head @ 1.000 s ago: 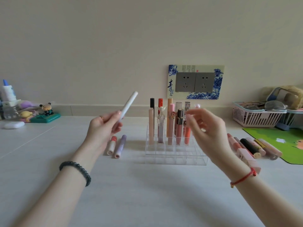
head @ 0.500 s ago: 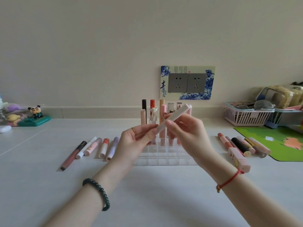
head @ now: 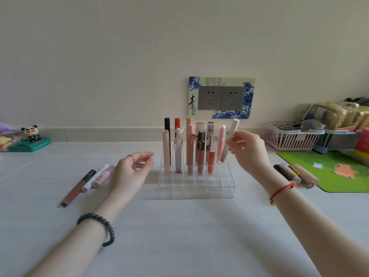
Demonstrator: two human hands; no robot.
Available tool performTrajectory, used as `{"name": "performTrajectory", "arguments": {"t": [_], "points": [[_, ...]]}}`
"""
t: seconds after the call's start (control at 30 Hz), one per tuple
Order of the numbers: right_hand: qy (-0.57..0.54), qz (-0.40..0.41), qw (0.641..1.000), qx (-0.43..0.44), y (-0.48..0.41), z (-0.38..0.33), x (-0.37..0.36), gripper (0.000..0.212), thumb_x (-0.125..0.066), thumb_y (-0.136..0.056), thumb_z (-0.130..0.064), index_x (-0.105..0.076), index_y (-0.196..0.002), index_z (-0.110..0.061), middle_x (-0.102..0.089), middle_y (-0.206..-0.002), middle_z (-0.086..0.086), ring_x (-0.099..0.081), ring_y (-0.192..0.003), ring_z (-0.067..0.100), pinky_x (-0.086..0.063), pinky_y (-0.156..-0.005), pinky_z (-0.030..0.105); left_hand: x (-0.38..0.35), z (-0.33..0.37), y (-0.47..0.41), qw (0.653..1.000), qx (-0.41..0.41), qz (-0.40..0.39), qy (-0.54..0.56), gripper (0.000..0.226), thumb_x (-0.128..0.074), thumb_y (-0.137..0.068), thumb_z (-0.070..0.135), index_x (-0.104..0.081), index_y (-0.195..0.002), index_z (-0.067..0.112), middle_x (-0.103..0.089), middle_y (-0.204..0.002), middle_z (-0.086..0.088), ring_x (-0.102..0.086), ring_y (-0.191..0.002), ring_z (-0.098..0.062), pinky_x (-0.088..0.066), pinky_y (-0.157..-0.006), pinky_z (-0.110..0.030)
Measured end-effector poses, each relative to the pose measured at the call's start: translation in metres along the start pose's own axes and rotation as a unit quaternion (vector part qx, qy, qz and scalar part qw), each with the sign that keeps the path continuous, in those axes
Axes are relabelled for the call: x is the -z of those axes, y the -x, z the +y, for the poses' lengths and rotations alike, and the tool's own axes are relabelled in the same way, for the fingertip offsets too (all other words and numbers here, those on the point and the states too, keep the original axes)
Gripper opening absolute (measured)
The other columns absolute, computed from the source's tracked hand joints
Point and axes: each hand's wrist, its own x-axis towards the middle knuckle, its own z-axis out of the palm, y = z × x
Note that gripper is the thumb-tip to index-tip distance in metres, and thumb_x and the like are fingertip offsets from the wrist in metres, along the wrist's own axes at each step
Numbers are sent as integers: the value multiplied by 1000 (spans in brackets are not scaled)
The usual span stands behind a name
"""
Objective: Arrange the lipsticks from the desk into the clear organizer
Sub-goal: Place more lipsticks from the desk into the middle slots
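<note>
The clear organizer (head: 196, 186) stands mid-desk with several lipsticks (head: 200, 154) upright in its back rows; its front rows hold nothing. My right hand (head: 246, 149) grips a white lipstick tube (head: 229, 139), tilted, its lower end at the organizer's right back corner beside a pink tube. My left hand (head: 132, 168) hovers open just left of the organizer, holding nothing. Three loose lipsticks (head: 87, 181) lie on the desk to the left, partly behind my left hand. Several more lipsticks (head: 295, 174) lie to the right, partly hidden by my right wrist.
A green mat (head: 343, 172) lies at the right edge, with white and blue baskets (head: 291, 137) of clutter behind it. Figurines on a green stand (head: 30, 141) sit at the far left. A wall socket plate (head: 221, 97) is behind the organizer.
The white tube passed from my left hand to my right, which carried it to the organizer's right back corner. My left hand let go and dropped away to the left.
</note>
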Motion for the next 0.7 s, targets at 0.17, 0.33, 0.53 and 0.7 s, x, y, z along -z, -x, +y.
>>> {"name": "performTrajectory", "arguments": {"t": [0.17,0.33,0.53,0.7], "points": [[40,-35,999,-1,3,6,-7,12,-56,-85,-8,-66,-91,-7,-61,-78,0,-56,-73,15,-40,-68,18,4,-10,1,992,-7,-19,-126,12,-61,-83,25,-67,-92,30,-63,-81,22,-59,-82,-9,-41,-69,-23],[59,-54,997,-4,7,9,-11,10,-58,-85,-11,-66,-89,-8,-64,-81,4,-56,-74,16,-41,-68,19,4,-12,0,987,-16,-19,-159,12,-60,-83,25,-67,-93,30,-62,-81,22,-57,-80,-9,-39,-67,-25],[37,-49,998,-25,10,10,-14,20,-63,-82,-13,-58,-102,-12,-58,-76,-6,-53,-65,1,-35,-57,6,7,-13,-1,985,-11,-10,-172,15,-60,-83,25,-68,-96,27,-56,-77,28,-56,-79,-9,-36,-60,-13],[34,-51,998,-32,12,10,-16,24,-65,-80,-13,-54,-102,-14,-58,-72,-9,-53,-64,-3,-35,-54,4,8,-12,-1,984,-3,-9,-178,14,-59,-84,27,-67,-96,29,-55,-78,30,-57,-84,-10,-34,-59,-12]]}}
